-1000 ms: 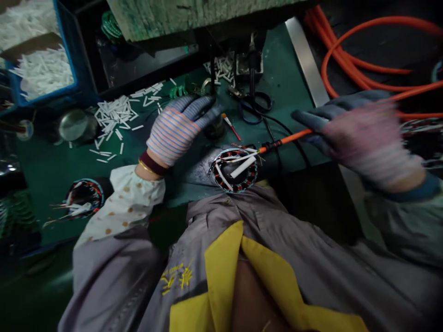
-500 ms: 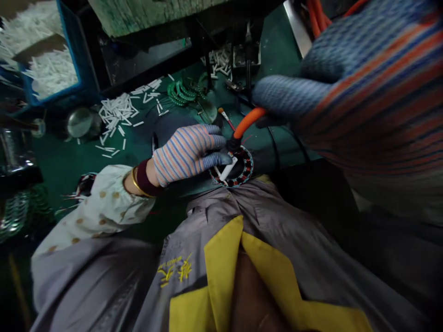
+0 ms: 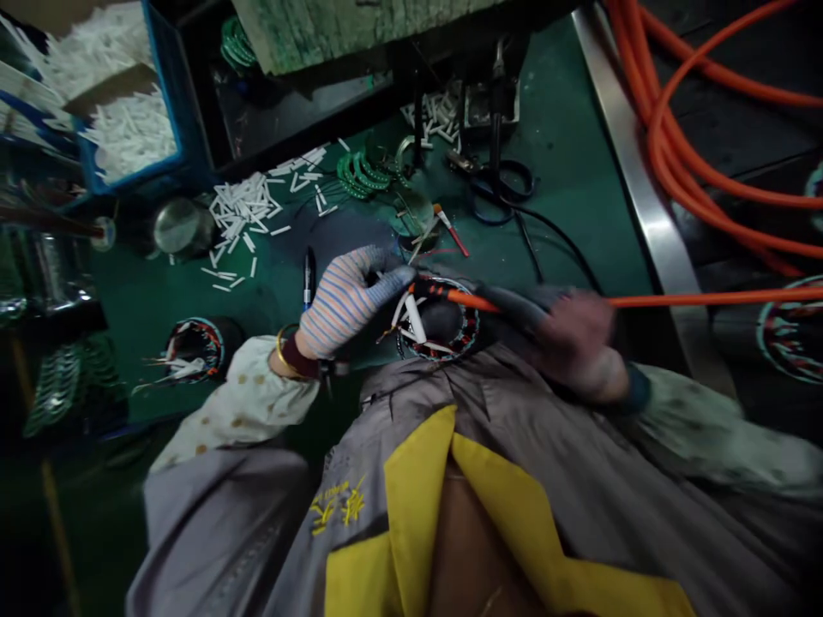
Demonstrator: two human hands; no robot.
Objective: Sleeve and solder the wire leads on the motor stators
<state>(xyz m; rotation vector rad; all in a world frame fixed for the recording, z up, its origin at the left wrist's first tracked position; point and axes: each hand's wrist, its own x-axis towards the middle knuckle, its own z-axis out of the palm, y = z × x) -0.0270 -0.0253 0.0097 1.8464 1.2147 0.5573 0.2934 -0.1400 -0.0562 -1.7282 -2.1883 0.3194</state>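
Observation:
My left hand (image 3: 353,296), in a striped glove, pinches at the stripped black end of an orange cable (image 3: 472,300), just above the near bench edge. My right hand (image 3: 569,330) is smeared by motion; the cable runs into it and comes out on its far right side, so it appears wrapped round the cable. Beneath the cable end sits a wound motor stator (image 3: 474,330), a ring with red, black and pale blue windings. A white sleeve (image 3: 416,319) and loose wires stick out over its opening. My left fingertips partly hide the wire ends.
White sleeves (image 3: 241,206) lie scattered on the green bench. A blue bin (image 3: 171,141) of them stands at the back left. Scissors (image 3: 495,193), a brush (image 3: 453,231) and a marker (image 3: 309,278) lie around. Another stator (image 3: 199,347) sits left. Orange cable coils (image 3: 669,171) hang right, past the metal edge.
My right hand has come down from close to the camera to low on the right, and the cable now lies nearly level. My left hand stays at the cable end. The view has shifted.

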